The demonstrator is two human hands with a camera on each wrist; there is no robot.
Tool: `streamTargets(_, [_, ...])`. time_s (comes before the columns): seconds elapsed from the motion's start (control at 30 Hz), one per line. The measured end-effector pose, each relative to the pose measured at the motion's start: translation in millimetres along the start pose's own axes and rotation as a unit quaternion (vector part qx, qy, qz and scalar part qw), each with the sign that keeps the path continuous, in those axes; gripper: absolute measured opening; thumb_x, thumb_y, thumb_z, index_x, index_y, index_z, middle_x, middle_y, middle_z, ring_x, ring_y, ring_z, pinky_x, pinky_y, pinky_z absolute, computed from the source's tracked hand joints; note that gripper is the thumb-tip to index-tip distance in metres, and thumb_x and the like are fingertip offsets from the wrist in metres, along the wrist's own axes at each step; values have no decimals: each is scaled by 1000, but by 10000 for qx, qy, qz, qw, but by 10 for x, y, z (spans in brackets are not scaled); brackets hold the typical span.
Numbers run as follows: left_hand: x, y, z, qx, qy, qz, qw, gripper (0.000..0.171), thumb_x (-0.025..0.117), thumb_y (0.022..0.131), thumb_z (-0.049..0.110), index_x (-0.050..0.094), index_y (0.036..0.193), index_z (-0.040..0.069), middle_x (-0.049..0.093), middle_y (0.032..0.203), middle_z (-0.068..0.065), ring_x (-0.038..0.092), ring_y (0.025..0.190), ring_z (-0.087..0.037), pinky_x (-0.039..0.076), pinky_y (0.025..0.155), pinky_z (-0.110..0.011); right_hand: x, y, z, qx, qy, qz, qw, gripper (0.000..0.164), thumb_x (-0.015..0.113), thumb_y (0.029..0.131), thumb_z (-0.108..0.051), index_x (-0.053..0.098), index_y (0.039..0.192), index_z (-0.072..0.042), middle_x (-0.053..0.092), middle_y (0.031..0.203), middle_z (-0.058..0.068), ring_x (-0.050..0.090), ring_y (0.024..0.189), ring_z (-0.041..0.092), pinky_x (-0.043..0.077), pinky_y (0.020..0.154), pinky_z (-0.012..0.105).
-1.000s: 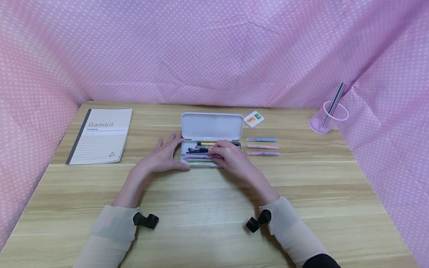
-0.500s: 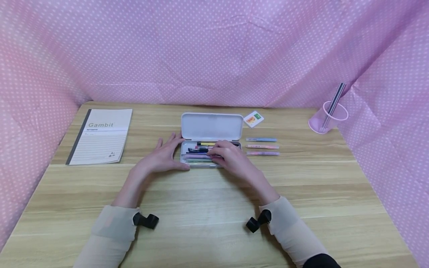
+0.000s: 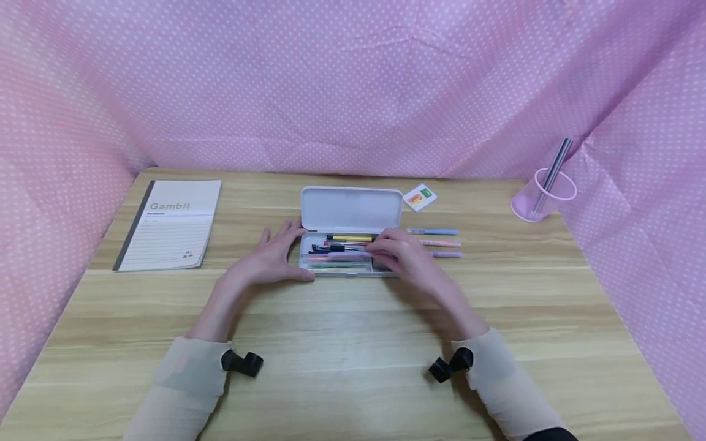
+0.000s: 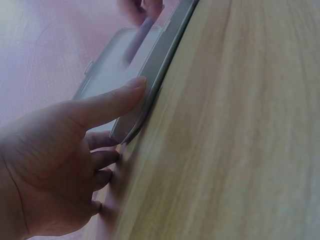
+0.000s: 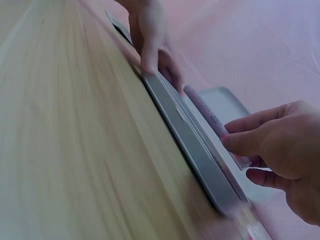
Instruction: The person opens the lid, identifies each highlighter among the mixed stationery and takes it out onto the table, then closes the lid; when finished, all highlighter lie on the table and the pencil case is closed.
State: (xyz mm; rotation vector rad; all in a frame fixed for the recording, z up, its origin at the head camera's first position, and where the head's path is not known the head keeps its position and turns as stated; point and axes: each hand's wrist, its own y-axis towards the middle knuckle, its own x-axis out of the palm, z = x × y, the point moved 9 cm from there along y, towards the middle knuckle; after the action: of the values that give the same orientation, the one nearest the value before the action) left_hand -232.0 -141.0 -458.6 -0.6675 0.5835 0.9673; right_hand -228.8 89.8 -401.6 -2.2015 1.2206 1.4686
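Note:
A white pencil case (image 3: 351,209) lies with its lid raised, and several pens are in its tray. My left hand (image 3: 268,257) holds its left end, the thumb against the front wall and the fingers round the corner. Over the tray, my right hand (image 3: 405,257) pinches a slim purple highlighter (image 5: 206,111) with a clear cap. In the left wrist view that purple highlighter (image 4: 137,44) is blurred and tilted above the case. A yellow-and-black pen (image 3: 351,238) and a black-gripped pen (image 3: 337,248) lie in the back part, and a green pen (image 3: 342,265) lies in front.
Right of the case lie blue (image 3: 438,231), pink (image 3: 444,244) and purple (image 3: 448,254) pens, partly behind my right hand. A small white card-like piece (image 3: 420,198) lies by the lid. A notebook (image 3: 171,226) is at left, a pink cup (image 3: 524,202) with dark sticks at right.
My right hand has moved right and lifted the purple highlighter from the front part of the tray. The left hand stays at the case's left end. The head view has shifted slightly.

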Motion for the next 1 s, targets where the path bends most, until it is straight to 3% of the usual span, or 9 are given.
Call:
streamTargets(0.27, [2,5,10,24,-18,16,10000,104,85,79,50,31,160,11,8,173,-21,-4,162,-39,-14,128,-64,-379,-438,387,186,84,365,9991,26,77,87,2,79,111,-8,74,110,7,67,110,26,58,97,43])
streamTargets(0.43, [11,0,-8,-7,-6,2,10000,104,85,79,50,32,160,11,8,173,-22,-4,162,-39,-14,128,-64,-542,-652,586,122,-44,602,9981,26,80,81,7,80,104,-7,75,101,5,69,97,20,57,88,25])
streamTargets(0.63, [10,-14,-16,-27,-24,-29,10000,104,84,80,51,31,160,11,7,173,-22,-5,162,-39,-14,128,-64,-661,-829,788,1,-105,807,9967,30,79,76,15,79,100,-4,75,99,8,70,89,21,50,87,4])
streamTargets(1.0, [4,-3,-13,-43,-12,-9,10000,106,84,79,53,30,160,12,8,174,-20,-5,163,-36,-14,129,-63,-767,-906,963,274,-324,641,9970,29,81,77,11,80,100,-7,77,99,6,71,88,19,52,83,6])
